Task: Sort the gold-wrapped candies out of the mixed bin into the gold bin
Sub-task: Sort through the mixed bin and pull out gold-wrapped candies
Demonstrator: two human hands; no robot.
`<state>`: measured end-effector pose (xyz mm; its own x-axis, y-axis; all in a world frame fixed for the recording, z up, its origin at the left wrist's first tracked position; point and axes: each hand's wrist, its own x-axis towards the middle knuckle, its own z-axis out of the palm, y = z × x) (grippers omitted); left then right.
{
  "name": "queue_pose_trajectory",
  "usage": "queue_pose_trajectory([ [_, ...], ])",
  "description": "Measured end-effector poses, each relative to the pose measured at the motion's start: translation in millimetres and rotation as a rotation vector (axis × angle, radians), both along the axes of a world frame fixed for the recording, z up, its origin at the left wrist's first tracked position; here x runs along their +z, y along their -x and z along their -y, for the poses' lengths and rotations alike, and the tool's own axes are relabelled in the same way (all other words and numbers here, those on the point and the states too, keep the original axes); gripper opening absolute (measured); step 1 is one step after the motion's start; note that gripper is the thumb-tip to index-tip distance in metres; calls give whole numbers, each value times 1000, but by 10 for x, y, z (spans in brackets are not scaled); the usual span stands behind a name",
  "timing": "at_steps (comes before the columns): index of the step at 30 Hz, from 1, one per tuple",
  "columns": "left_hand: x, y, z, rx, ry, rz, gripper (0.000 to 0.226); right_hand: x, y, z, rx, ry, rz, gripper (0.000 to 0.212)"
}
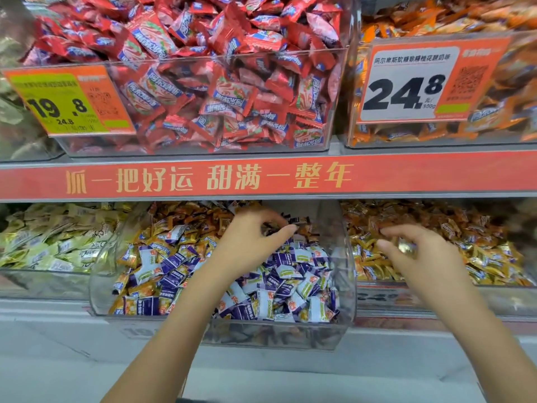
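The clear mixed bin (96, 274) in the middle of the lower shelf holds purple-and-white candies (290, 274) mixed with gold-wrapped candies (180, 216), most of the gold ones at the back and left. My left hand (250, 242) reaches into the back of this bin, thumb and curled fingers closing round a dark-looking candy whose colour is unclear. To the right, the gold bin (383, 289) is full of gold and orange wrappers. My right hand (421, 251) hovers over its left part, pinching a shiny gold-wrapped candy (405, 247).
A bin of pale yellow-green candies (52, 242) sits at the lower left. On the shelf above stand a bin of red candies (220, 82) and one of orange candies (436, 18), with price tags (418, 82) on their fronts. A red banner (209, 178) runs along the shelf edge.
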<state>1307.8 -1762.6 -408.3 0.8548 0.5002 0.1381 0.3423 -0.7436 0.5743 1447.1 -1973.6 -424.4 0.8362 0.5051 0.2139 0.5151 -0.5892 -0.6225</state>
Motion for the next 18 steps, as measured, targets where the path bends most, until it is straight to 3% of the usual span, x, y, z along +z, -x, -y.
queue_pose_trajectory([
  [3, -82, -571, -107, -191, -125, -253, 26, -34, -55, -1, -3, 19, -62, 23],
  [8, -426, -1226, -347, -457, -358, -626, 54, -83, -56, -56, 22, 13, -140, 34],
  [13, -512, -1396, -439, -545, -243, -670, 43, -96, -119, -44, 44, -50, -180, 38],
  [18, -648, -1301, -438, -512, -26, -551, 25, -85, -108, -84, 79, -120, -196, 32],
])
